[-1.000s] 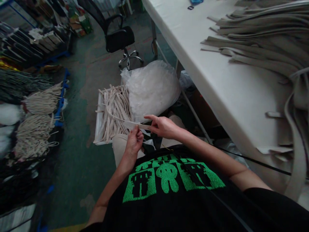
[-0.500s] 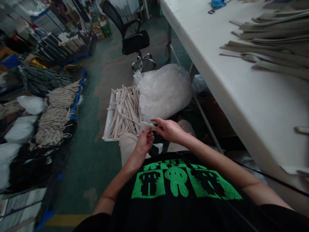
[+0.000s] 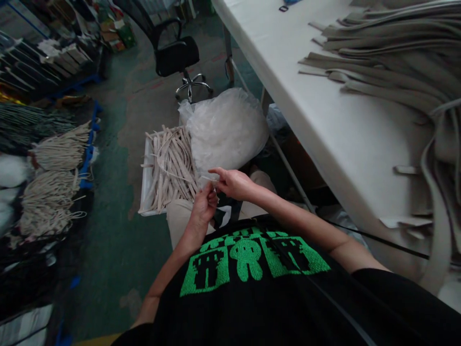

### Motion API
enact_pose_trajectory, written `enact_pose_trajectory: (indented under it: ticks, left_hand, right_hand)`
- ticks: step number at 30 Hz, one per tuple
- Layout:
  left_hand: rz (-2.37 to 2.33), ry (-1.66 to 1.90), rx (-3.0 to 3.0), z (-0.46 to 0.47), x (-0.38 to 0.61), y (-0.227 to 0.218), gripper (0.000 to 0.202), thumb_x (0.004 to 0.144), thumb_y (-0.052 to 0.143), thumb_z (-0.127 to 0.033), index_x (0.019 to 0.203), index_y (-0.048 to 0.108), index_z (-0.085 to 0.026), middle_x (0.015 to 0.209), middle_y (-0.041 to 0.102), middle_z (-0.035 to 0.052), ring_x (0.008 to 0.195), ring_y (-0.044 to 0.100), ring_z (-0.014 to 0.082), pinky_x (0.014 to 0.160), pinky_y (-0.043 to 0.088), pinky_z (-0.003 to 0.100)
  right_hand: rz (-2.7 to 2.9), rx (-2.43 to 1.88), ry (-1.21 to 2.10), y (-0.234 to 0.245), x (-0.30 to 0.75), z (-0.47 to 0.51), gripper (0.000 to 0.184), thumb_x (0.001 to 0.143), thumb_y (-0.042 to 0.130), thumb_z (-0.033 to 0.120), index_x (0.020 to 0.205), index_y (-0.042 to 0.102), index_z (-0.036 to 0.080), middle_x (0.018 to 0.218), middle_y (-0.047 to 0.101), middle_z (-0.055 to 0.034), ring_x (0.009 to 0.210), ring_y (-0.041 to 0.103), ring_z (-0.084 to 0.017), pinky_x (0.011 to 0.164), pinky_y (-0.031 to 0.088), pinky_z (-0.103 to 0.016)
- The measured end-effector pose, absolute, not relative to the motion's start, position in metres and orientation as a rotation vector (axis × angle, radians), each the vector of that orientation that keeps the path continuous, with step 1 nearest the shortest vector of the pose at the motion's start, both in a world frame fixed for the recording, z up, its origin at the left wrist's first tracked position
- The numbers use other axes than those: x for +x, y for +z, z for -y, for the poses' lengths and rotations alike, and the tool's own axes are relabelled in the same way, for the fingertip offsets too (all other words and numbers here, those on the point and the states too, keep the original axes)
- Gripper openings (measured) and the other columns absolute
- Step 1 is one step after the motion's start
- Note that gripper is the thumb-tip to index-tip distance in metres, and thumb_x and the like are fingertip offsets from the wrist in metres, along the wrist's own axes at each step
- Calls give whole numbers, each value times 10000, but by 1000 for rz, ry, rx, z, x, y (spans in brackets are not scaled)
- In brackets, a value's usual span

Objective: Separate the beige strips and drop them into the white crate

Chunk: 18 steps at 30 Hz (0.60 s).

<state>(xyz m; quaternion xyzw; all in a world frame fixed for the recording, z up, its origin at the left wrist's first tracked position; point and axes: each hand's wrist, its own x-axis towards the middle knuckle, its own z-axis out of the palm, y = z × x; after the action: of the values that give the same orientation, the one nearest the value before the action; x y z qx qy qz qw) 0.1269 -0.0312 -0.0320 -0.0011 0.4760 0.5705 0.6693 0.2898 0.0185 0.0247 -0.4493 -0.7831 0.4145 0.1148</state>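
My two hands meet low in front of my body, above my lap. My left hand is closed, its thumb and fingers pinching a small whitish, translucent piece that looks like thin plastic. My right hand is closed on the same piece from the right, with its index finger stretched out to the left over it. Just beyond the hands is a white bin full of long beige fabric strips. Beside it rests a big, bulging clear plastic bag with white contents.
A white-topped table runs along my right, bearing piles of grey-beige strips. Ahead stands a black office chair. On the left, bundles of cords lie near a blue pallet edge. A dark cable crosses at right.
The view has shifted to the right, so more of the table strips show. Both hands stay together on the whitish piece; the beige bit between them is now hardly visible.
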Motion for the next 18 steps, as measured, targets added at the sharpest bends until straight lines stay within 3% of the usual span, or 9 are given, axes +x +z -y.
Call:
enact_pose_trajectory:
  ticks: [5,9,13,18]
  left_hand:
    - [-1072,1335,-29,31,113,-32,264,864,758,-107,724,536,-141,602,484,-77,424,387,-14,368,256,76]
    - [-1062,1210,14,34,130,-38,284,814,817,-149,728,546,-144,565,425,-96,418,390,0,376,283,91]
    - [-1065,1240,-35,33,128,-40,254,863,762,-127,739,541,-144,583,446,-88,428,390,-1,377,279,90]
    - [-1070,1222,-7,36,116,-42,279,836,800,-147,744,536,-138,632,478,-73,450,393,-11,388,277,89]
  right_hand:
    - [2315,-1336,1255,28,304,-16,490,932,582,135,1418,574,200,802,762,11,667,665,-136,633,407,-242]
    - [2262,-1382,1216,22,294,-15,454,956,566,163,1408,584,195,854,770,-7,679,671,-135,637,416,-243]
    - [2240,-1333,1313,23,299,-15,476,961,597,211,1434,554,184,874,775,-7,620,652,-123,624,420,-244]
    - [2209,-1322,1283,18,307,-10,447,941,550,98,1377,595,188,782,752,17,610,641,-119,631,413,-238]
